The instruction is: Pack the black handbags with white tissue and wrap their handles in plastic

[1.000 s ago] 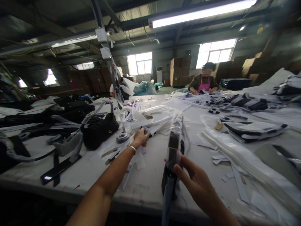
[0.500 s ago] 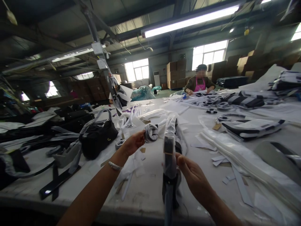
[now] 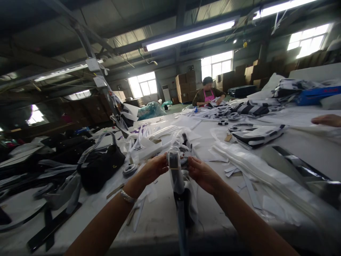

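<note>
A black-and-white bag stands edge-on in front of me, its dark strap wrapped in clear plastic and banded. My left hand is closed, fingertips pinching the plastic-wrapped strap from the left. On the other side, my right hand is closed with its fingertips on a grey rolled-up strap, which lies against the bag. The wrapped strap partly hides the roll. A similar wrapped roll rests on the table left of my left hand.
A black handbag and dark straps cover the table's left side. Striped bags, long plastic sleeves and paper scraps lie to the right. Another person's hand reaches in at the right; a person in a pink apron works across the table.
My left hand has brought the rolled strap right to the bag, and my right hand has moved up to it. The view has turned right, bringing another person's hand into sight.
</note>
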Demonstrator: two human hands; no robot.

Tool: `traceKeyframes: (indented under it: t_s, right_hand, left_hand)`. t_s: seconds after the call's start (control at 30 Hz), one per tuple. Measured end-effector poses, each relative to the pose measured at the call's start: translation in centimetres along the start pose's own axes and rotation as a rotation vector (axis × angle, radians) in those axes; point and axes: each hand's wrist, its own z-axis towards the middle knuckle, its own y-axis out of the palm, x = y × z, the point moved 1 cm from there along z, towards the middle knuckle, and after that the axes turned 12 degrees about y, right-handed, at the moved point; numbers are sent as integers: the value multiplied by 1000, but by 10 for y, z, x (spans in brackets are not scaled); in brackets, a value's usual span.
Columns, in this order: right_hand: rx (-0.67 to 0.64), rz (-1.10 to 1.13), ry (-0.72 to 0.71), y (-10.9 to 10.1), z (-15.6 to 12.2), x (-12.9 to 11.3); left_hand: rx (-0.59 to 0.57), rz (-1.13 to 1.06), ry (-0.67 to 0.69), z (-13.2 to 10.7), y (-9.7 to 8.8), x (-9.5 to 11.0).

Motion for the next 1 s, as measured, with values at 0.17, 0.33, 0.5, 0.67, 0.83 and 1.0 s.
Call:
traceKeyframes:
  t_s: [0.17,0.33,0.5,0.67,0.83,1.0]
  right_hand:
    - [133,-148,-76,-2,0,-7]
    - [67,-117,-62,10,4,-20]
    - [55,-107,-35,19,3,-31]
    - [147,-219,-38,30,-4,-41]
    - [124,-268,-89,37,-5,-45]
    - [75,-287,-139,37,-1,-40]
  left_hand:
    - [74,74,39,10,-3,24]
    - [-122,0,-22,12,15,71]
    - [-187,9,10,15,26,91]
    - [-141,80,47,16,27,92]
    - [-84,134,55,16,27,96]
    - [-64,153,35,15,26,95]
